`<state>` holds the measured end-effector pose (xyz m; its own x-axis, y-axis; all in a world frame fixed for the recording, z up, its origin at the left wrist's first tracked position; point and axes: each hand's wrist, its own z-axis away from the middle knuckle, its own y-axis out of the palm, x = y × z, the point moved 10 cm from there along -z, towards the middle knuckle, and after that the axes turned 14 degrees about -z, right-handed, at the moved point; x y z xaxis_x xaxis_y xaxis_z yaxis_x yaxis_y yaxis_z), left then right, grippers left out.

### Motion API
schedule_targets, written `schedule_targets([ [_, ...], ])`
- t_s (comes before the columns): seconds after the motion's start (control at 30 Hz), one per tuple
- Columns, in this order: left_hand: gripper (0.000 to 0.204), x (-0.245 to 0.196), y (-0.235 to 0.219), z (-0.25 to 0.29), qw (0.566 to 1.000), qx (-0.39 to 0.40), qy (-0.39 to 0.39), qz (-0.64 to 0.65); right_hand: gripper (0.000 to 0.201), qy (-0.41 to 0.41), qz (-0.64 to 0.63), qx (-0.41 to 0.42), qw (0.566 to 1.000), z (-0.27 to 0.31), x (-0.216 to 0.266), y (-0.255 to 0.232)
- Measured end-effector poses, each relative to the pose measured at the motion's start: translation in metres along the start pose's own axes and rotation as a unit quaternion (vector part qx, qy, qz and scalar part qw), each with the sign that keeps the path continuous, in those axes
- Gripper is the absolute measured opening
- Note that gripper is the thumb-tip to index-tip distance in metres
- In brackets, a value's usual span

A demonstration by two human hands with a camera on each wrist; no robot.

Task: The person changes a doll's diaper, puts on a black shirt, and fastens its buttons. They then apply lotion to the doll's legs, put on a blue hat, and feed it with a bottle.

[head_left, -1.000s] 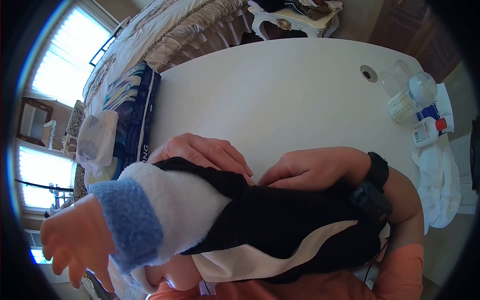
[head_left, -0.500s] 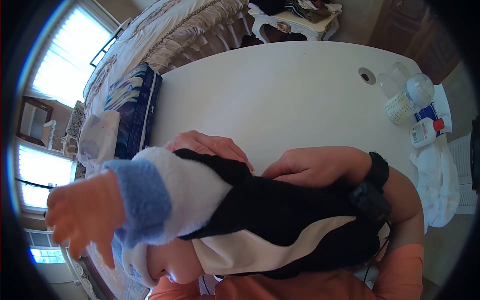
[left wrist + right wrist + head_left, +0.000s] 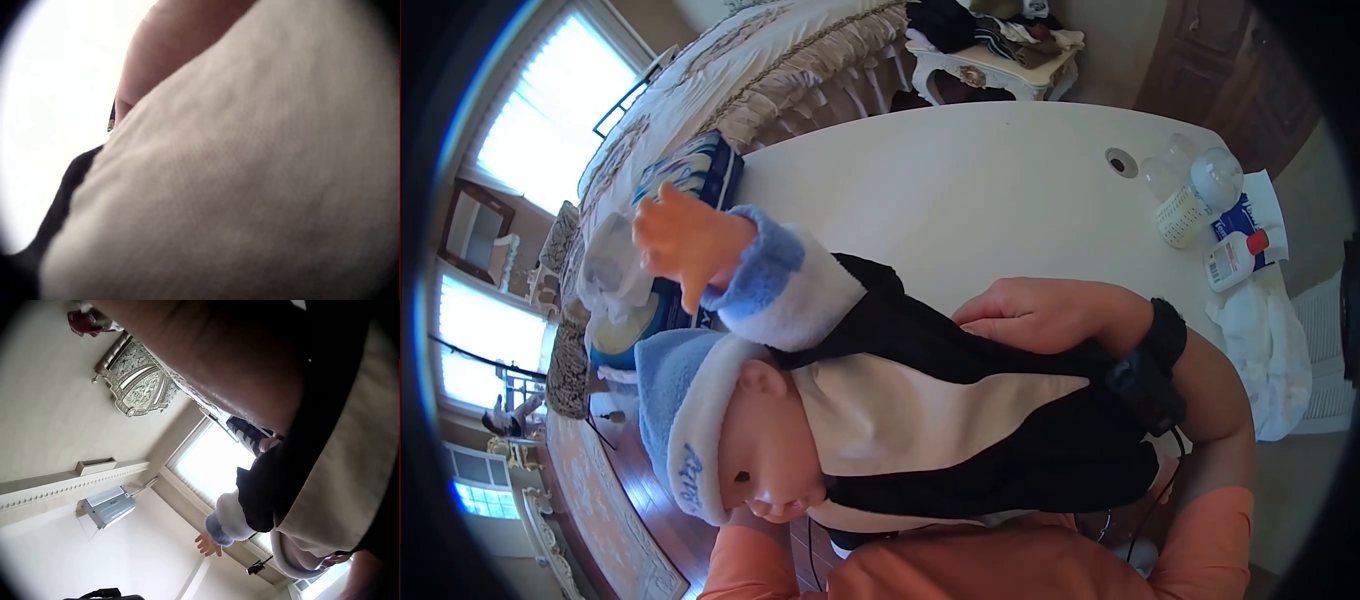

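Note:
A baby doll (image 3: 770,440) lies across the person's lap and front, face toward the camera, in a blue and white cap (image 3: 690,420). Its garment is black with a cream panel (image 3: 930,400), and one fuzzy white sleeve with a blue cuff (image 3: 765,265) sticks up over the table. The right hand (image 3: 1035,310) grips the doll's far side, thumb along the black cloth and other fingertips mostly hidden. In the head view the left hand is hidden behind the doll's head and shoulder. Cream cloth (image 3: 250,175) fills most of the left wrist view, with blurred skin above it.
On the white table (image 3: 940,190), baby bottles (image 3: 1185,215), a red-capped bottle (image 3: 1232,262) and white cloth (image 3: 1265,350) stand at the right. A blue pack (image 3: 720,180) and a whitish container (image 3: 615,270) are at the left. A bed (image 3: 800,70) lies beyond.
The doll has turned so its face shows, and its raised arm has swung up toward the table. The left hand has gone out of sight behind the doll. The right hand stays at its side.

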<state>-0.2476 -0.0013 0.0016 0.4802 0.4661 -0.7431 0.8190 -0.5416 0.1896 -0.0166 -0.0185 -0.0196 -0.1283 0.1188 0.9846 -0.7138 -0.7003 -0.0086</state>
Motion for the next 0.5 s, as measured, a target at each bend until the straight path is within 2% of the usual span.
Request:
schedule_targets([
  [0.2, 0.041, 0.004, -0.021, 0.016, 0.997, -0.08, -0.021, -0.002, 0.037, 0.004, 0.054, -0.016, 0.998, 0.004, 0.013, 0.018],
  [0.37, 0.041, 0.041, -0.04, 0.016, 0.988, -0.141, -0.058, 0.023, 0.042, 0.015, 0.118, -0.051, 0.992, 0.024, 0.01, 0.017],
  [0.43, 0.041, 0.059, -0.046, 0.013, 0.983, -0.16, -0.076, 0.04, 0.052, -0.148, 0.154, -0.091, 0.973, 0.033, 0.024, 0.014],
  [0.47, 0.041, 0.066, -0.05, 0.012, 0.981, -0.168, -0.085, 0.046, 0.052, -0.145, 0.153, -0.092, 0.973, 0.041, 0.023, 0.013],
  [0.5, 0.041, 0.074, -0.053, 0.011, 0.98, -0.17, -0.094, 0.051, 0.055, -0.047, 0.136, -0.101, 0.984, 0.046, 0.007, 0.007],
])
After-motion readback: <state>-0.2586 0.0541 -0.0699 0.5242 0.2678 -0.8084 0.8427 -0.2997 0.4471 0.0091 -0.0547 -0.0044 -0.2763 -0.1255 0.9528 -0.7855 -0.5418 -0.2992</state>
